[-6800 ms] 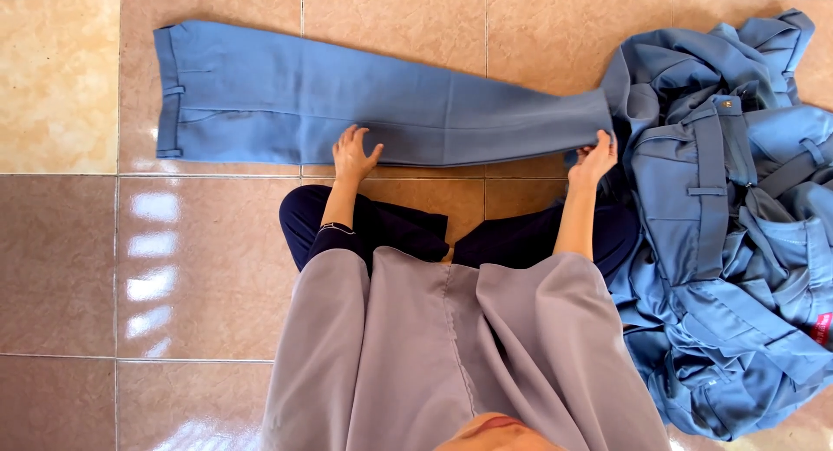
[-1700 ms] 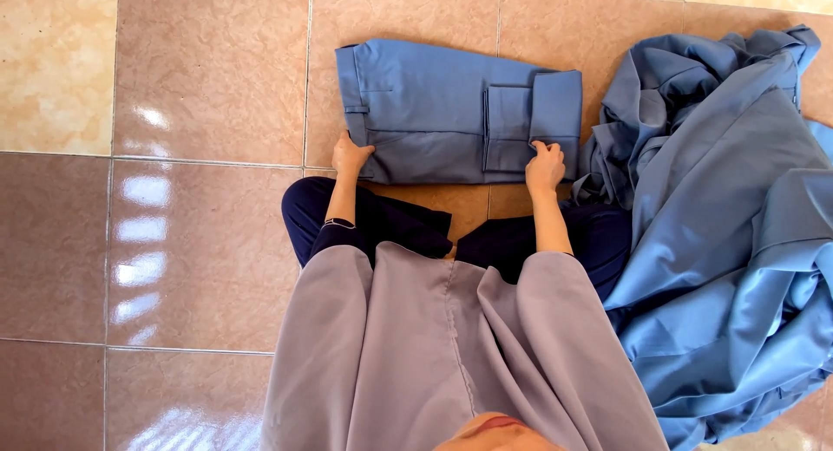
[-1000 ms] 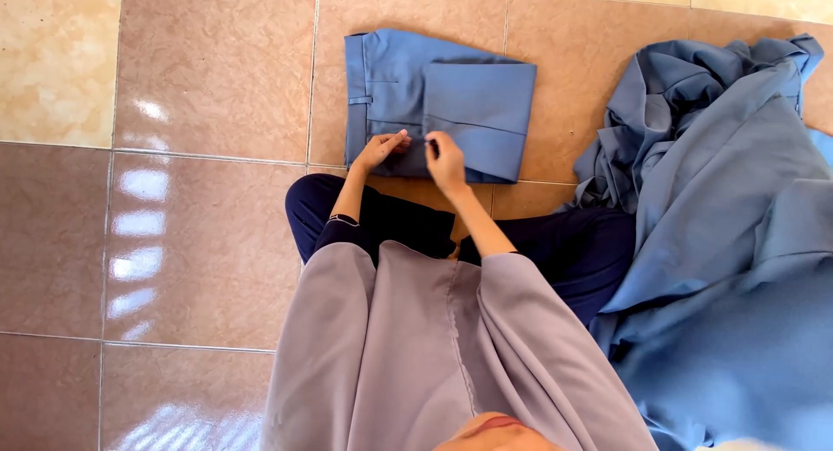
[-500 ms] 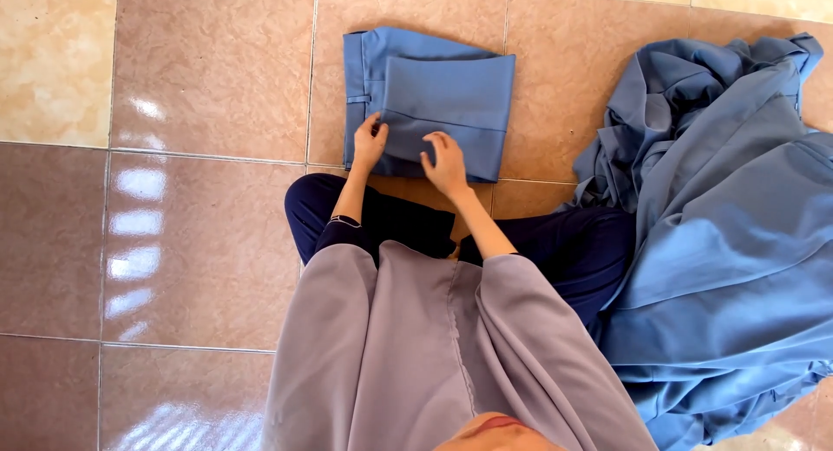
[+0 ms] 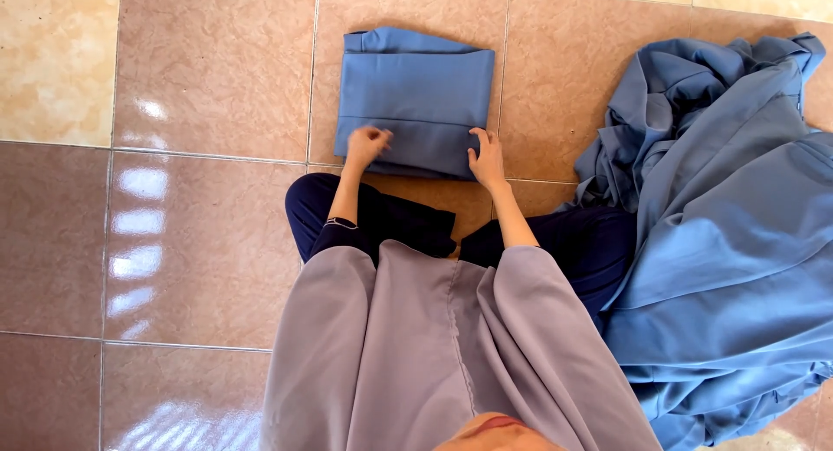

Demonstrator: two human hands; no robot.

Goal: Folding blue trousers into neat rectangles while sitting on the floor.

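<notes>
A pair of blue trousers [image 5: 415, 91] lies folded into a compact rectangle on the tiled floor in front of me. My left hand [image 5: 365, 145] rests on its near left corner with fingers curled. My right hand [image 5: 487, 157] presses flat on the near right corner, fingers spread. Neither hand lifts the cloth. My crossed legs in dark trousers [image 5: 364, 215] sit just below the folded piece, and my grey garment [image 5: 451, 347] fills the lower middle of the view.
A large heap of blue garments [image 5: 729, 234] is piled on the floor to my right, touching my right knee. Glossy pink and beige floor tiles [image 5: 200, 234] stretch to the left and behind the folded trousers.
The trousers went from laid out full length to folded in stages into a small rectangle. Within the last half second my hands slid apart to its two near corners.
</notes>
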